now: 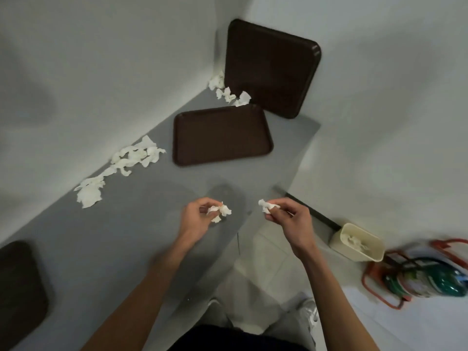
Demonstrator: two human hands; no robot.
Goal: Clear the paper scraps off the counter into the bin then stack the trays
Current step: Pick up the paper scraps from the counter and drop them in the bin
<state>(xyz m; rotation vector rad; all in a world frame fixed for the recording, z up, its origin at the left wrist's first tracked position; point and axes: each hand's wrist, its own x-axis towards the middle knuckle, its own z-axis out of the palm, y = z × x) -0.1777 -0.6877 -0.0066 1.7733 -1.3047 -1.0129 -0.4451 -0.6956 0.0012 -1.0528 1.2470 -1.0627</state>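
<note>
My left hand (198, 219) pinches a crumpled white paper scrap (220, 211) above the grey counter (121, 239). My right hand (291, 219) pinches another scrap (266, 205) past the counter's edge. More scraps (126, 160) lie in a line along the left wall, and a few scraps (229, 93) sit in the far corner. A brown tray (220, 135) lies flat on the counter. A second tray (271, 67) leans upright against the far wall. A third tray (20, 282) shows at the lower left. The beige bin (359, 243) stands on the floor to the right, holding paper.
A red-framed basket (415, 274) with green and blue items sits on the floor right of the bin. White walls close off the counter on the left and far side. My legs and shoes (310, 310) stand at the counter's edge.
</note>
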